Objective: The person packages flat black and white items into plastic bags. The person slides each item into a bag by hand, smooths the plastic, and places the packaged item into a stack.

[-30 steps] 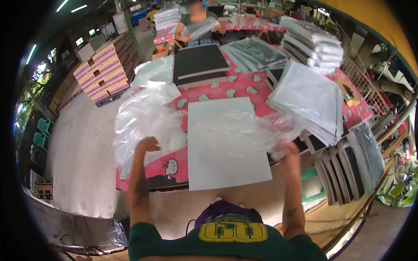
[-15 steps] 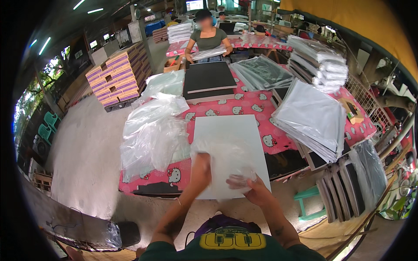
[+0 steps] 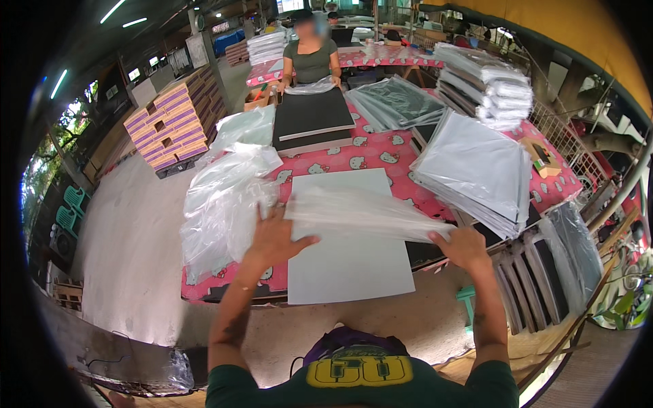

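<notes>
A length of clear plastic film (image 3: 364, 214) lies crosswise over the white board (image 3: 347, 272), its long axis running left to right with the right end a little nearer the person, while the board's own longer side runs near to far; the 2 cross almost at right angles. The right hand (image 3: 464, 246) is at the film's right end, beyond the board's right edge, and appears to pinch the gathered plastic there under the thumb. The left hand (image 3: 272, 238) is spread wide, palm down, just on the near side of the film's left end by the board's left edge; whether its fingertips touch the plastic cannot be told. So of the 2 hands the right has the surer hold, and the film reaches leftward from it. Whether the film rests on the board or hangs slightly above cannot be told either. The board lies on the pink table cloth (image 3: 403, 187), between a heap of clear bags (image 3: 221, 217) on the left and a stack of wrapped sheets (image 3: 476, 156) on the right.
</notes>
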